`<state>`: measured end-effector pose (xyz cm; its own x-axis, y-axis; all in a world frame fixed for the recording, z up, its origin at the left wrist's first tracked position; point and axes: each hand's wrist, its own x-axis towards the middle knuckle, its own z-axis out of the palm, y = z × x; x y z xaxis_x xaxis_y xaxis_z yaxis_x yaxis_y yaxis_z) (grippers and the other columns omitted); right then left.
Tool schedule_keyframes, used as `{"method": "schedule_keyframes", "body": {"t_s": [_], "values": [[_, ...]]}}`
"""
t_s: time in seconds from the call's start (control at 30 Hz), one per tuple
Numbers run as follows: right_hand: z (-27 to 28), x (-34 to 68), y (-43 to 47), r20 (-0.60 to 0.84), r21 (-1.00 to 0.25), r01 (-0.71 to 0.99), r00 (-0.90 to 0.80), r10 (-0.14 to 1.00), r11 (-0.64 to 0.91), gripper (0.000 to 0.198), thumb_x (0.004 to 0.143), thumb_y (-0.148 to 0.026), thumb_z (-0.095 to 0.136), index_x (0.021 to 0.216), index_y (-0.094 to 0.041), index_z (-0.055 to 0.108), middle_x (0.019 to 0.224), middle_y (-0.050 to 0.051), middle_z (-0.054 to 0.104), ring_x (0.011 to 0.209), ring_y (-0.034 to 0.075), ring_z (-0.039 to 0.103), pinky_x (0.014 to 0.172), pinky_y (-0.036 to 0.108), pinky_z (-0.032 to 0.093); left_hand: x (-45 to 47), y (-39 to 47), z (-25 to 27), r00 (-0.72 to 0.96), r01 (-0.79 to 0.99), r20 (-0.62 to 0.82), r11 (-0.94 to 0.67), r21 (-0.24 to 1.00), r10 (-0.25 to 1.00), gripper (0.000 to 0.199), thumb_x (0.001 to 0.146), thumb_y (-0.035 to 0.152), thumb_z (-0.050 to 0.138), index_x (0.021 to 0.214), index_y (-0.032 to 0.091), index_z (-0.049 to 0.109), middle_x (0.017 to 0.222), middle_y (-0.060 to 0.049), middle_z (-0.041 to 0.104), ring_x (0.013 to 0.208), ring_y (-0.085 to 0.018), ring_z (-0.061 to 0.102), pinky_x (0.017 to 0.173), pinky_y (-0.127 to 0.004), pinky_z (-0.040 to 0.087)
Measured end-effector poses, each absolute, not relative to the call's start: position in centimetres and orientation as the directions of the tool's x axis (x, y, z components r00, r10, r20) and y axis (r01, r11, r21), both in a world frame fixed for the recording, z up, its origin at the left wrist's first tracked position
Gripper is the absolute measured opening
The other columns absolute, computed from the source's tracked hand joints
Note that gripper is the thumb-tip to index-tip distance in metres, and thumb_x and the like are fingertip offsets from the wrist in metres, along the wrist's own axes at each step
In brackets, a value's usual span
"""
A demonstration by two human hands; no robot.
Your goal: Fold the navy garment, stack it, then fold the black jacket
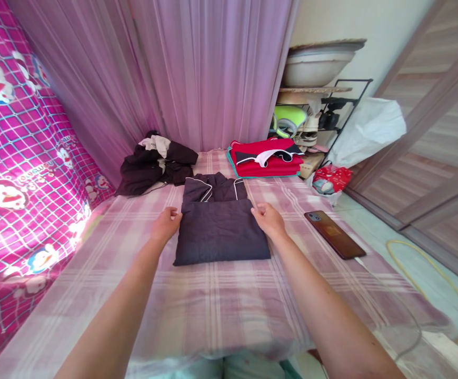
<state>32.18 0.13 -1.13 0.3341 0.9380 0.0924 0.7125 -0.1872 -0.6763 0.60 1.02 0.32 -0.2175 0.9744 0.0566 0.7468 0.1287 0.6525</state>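
A dark navy shirt [221, 234] with white piping at its collar end lies folded in front of me, its lower part doubled over towards the collar. My left hand [167, 225] is at the left end of the fold, fingers curled together against the cloth edge. At the right end, my right hand [267, 220] pinches the same fold between thumb and fingers. Behind the shirt to the left is a rumpled heap of dark clothes [146, 166]. A stack of folded red clothes [268, 158], one with a dark and white collar, sits behind to the right.
A plaid cloth [213, 300] covers the surface. On the right, a phone [335, 235] lies with a white cable plugged in. Purple curtains [213, 73] hang behind, and a pink cartoon-print cloth [23, 173] hangs at left. A rack [349, 113] with shoes and basins stands back right.
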Motion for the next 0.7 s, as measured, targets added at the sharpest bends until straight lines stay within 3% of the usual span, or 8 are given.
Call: {"method": "schedule_keyframes", "body": {"t_s": [0.1, 0.13, 0.2, 0.33, 0.43, 0.7], "values": [[0.5, 29.4, -0.8, 0.411, -0.486, 0.871, 0.156, 0.898, 0.071, 0.043, 0.094, -0.031, 0.042, 0.131, -0.016, 0.056, 0.129, 0.014, 0.063, 0.118, 0.025, 0.057, 0.099, 0.038, 0.042, 3.5, 0.0, 1.1, 0.014, 0.893, 0.389, -0.186, 0.409, 0.921, 0.045, 0.091, 0.031, 0.043, 0.132, 0.016, 0.055, 0.14, -0.013, 0.056, 0.129, -0.025, 0.051, 0.109, -0.043, 0.038], [0.7, 28.1, -0.9, 0.453, -0.421, 0.889, 0.035, 0.891, 0.179, 0.045, 0.096, -0.029, 0.037, 0.136, -0.015, 0.053, 0.138, 0.014, 0.057, 0.127, 0.024, 0.05, 0.105, 0.038, 0.038, 4.9, -0.3, 1.1, 0.107, 0.912, 0.416, -0.256, 0.32, 0.903, 0.046, 0.093, 0.03, 0.039, 0.134, 0.016, 0.054, 0.143, -0.012, 0.053, 0.134, -0.025, 0.046, 0.113, -0.044, 0.033], [0.6, 25.8, -0.9, 0.383, -0.327, 0.893, -0.172, 0.908, 0.308, 0.049, 0.098, -0.028, 0.031, 0.142, -0.016, 0.048, 0.149, 0.012, 0.047, 0.137, 0.023, 0.04, 0.113, 0.041, 0.03, 7.3, -0.4, 0.5, 0.181, 0.943, 0.357, -0.265, 0.201, 0.916, 0.047, 0.096, 0.03, 0.035, 0.137, 0.016, 0.053, 0.148, -0.011, 0.049, 0.14, -0.028, 0.039, 0.117, -0.05, 0.026], [-1.4, 24.0, -0.2, 0.138, -0.258, 0.932, -0.225, 0.965, 0.254, 0.055, 0.099, -0.039, 0.031, 0.149, -0.018, 0.04, 0.157, 0.009, 0.034, 0.145, 0.025, 0.026, 0.118, 0.05, 0.016, 9.6, 0.1, -1.7, 0.124, 0.979, 0.23, -0.156, 0.128, 0.965, 0.054, 0.097, 0.036, 0.036, 0.145, 0.014, 0.044, 0.153, -0.012, 0.041, 0.144, -0.03, 0.032, 0.118, -0.053, 0.023], [-2.4, 25.2, 0.1, 0.106, -0.257, 0.941, -0.198, 0.974, 0.22, 0.061, 0.099, -0.047, 0.029, 0.152, -0.019, 0.033, 0.16, 0.009, 0.027, 0.148, 0.024, 0.02, 0.119, 0.049, 0.011, 9.2, 0.4, -2.7, 0.121, 0.981, 0.246, -0.154, 0.121, 0.962, 0.055, 0.097, 0.038, 0.034, 0.147, 0.017, 0.042, 0.155, -0.011, 0.038, 0.145, -0.029, 0.031, 0.119, -0.053, 0.023], [-2.6, 26.8, 0.1, 0.072, -0.301, 0.937, -0.159, 0.985, 0.174, 0.061, 0.099, -0.047, 0.026, 0.153, -0.02, 0.03, 0.161, 0.007, 0.025, 0.148, 0.022, 0.018, 0.12, 0.047, 0.011, 6.6, -0.2, -3.5, 0.125, 0.981, 0.27, -0.16, 0.111, 0.955, 0.06, 0.097, 0.044, 0.034, 0.148, 0.013, 0.04, 0.157, -0.014, 0.033, 0.146, -0.03, 0.026, 0.118, -0.051, 0.025]]}}
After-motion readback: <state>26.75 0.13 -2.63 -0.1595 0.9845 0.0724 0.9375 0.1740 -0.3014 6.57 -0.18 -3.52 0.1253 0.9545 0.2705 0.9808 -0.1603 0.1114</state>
